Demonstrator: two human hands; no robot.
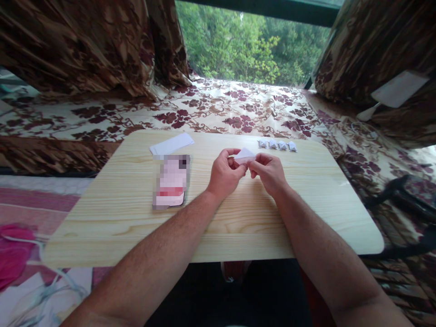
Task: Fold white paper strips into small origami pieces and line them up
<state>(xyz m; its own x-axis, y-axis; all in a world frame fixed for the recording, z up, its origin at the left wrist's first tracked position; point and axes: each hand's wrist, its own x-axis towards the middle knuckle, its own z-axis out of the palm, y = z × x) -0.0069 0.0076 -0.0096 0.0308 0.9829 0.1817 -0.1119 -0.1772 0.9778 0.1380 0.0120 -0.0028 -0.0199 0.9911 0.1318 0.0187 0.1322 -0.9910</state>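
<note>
A small folded white paper piece is pinched between both my hands above the middle of a light wooden table. My left hand grips its left side with curled fingers. My right hand holds its right side, fingers closed. A row of several small folded white paper shapes lies on the table just beyond my right hand.
A white paper strip and a blurred pink phone-like item lie at the table's left. A floral cloth covers the ledge behind, with curtains either side of a window. A dark chair frame stands at right.
</note>
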